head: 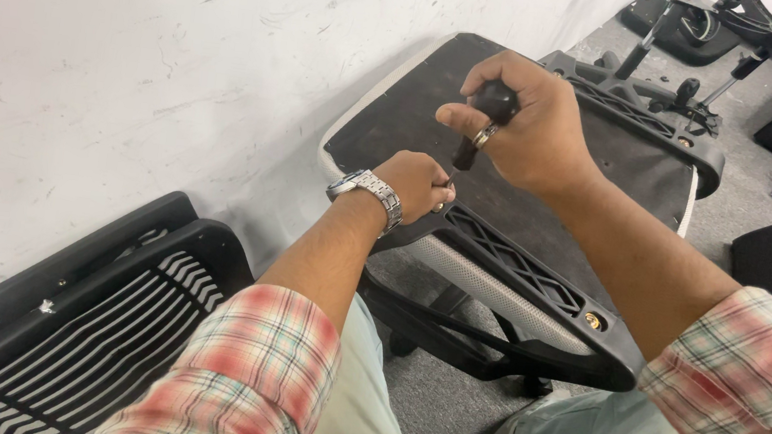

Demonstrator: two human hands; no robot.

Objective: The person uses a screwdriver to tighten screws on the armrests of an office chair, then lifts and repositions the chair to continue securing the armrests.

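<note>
Right hand (525, 126) gripping black screwdriver (487, 112) handle, shaft mostly hidden, left hand (418, 184) closed at its tip on upturned chair seat (557, 184), screw itself impossible to make out, chair backrest (68, 325) cut off near left

No packages, labels, signs or screens seen.
Nothing of that kind is found near either hand, on the wall side or on the floor side; no printed surface can be made out anywhere in view.
</note>
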